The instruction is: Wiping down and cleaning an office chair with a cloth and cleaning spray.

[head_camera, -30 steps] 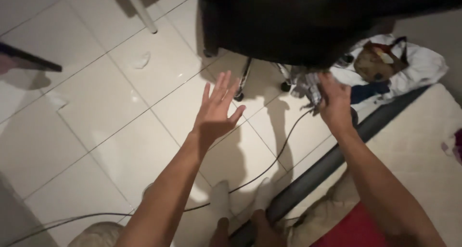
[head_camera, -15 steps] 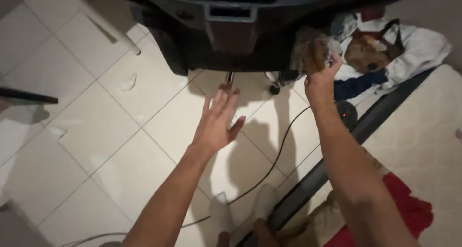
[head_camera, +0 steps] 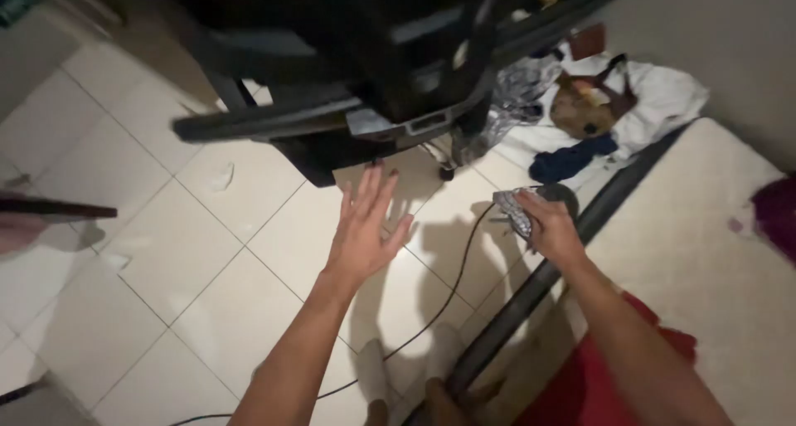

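Right hand (head_camera: 554, 231) grips grey cloth (head_camera: 512, 207) (left hand (head_camera: 362, 231) spread).

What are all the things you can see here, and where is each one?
Office chair: one, black, top middle, on the floor.
Pile of clothes: one heap, white, brown and dark blue, top right by the wall.
Cable: one, dark, running across the tiles toward the bottom left.
Floor tiles: many, white, left and middle.
Mattress: one, cream, right side, with a dark edge.
Patterned cloth: one, grey, gripped in the right hand.
Left hand: open, fingers spread, over the tiles and holding nothing.
Right hand: closed on the patterned cloth, beside the mattress edge.
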